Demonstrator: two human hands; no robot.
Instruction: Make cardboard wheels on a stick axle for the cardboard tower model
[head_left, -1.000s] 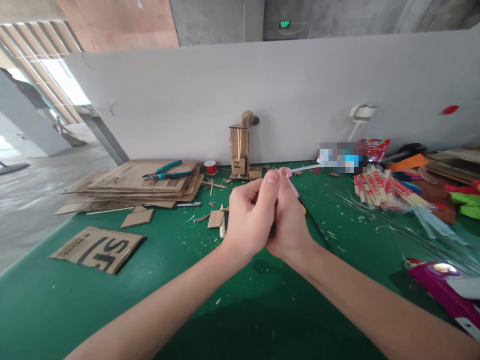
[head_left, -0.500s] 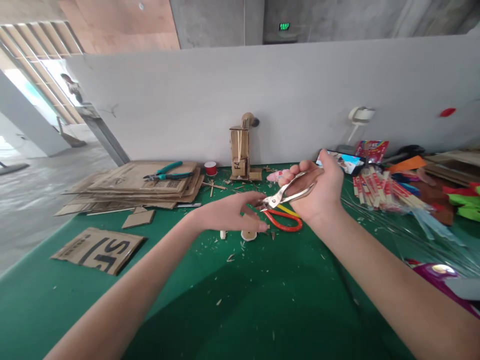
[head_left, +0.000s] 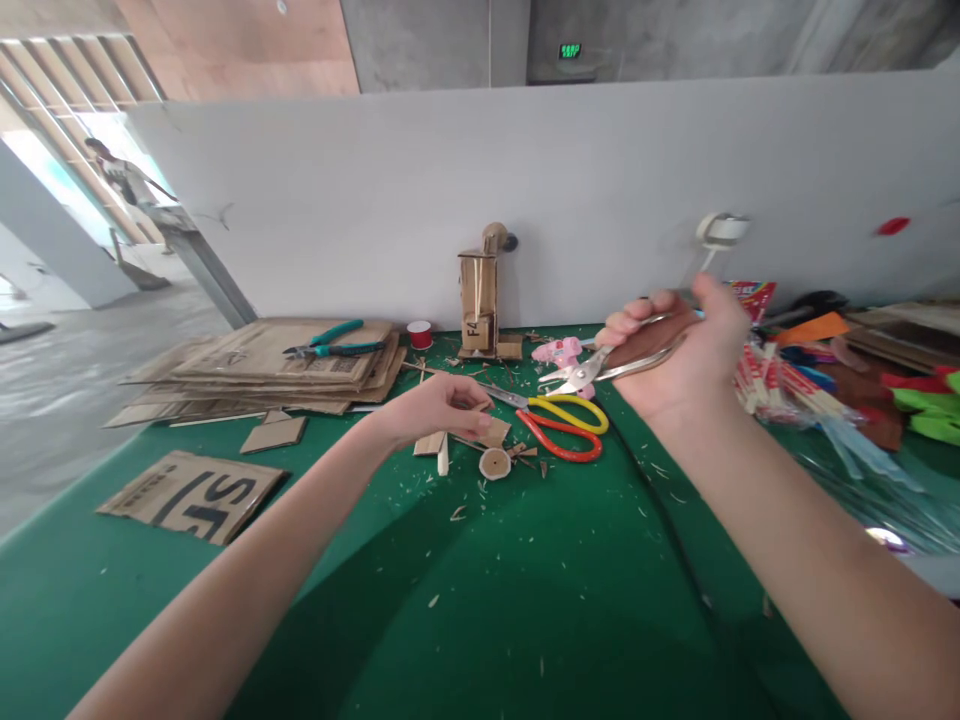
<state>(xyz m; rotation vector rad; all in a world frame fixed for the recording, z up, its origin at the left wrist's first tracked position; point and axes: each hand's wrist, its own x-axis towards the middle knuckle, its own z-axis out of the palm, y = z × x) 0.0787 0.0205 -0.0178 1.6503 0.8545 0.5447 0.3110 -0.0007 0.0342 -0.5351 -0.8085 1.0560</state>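
Observation:
My right hand point(head_left: 679, 350) is raised over the green table point(head_left: 525, 620) and is closed round a pair of silver metal pliers point(head_left: 592, 368), whose jaws point left. My left hand point(head_left: 435, 405) reaches down to small cardboard scraps point(head_left: 495, 430), fingers curled and pinching at a piece I cannot make out. Just right of it lie scissors with one yellow and one red handle point(head_left: 562, 430). A small round cardboard disc point(head_left: 495, 463) and a pale stick point(head_left: 443, 455) lie right below the left hand.
A cardboard model tower point(head_left: 480, 300) stands by the grey wall beside a red cap point(head_left: 420, 334). Stacked cardboard sheets point(head_left: 262, 370) with green pliers point(head_left: 330, 345) lie at left, a printed cardboard piece point(head_left: 191, 495) nearer. Chopstick packets point(head_left: 787, 385) and coloured items fill the right. A pink object point(head_left: 556, 352) sits behind the scissors.
My hands, clasped together a second ago, have parted. The right hand lifted the silver pliers up and to the right; the left hand dropped onto the cardboard scraps, uncovering the scissors and disc.

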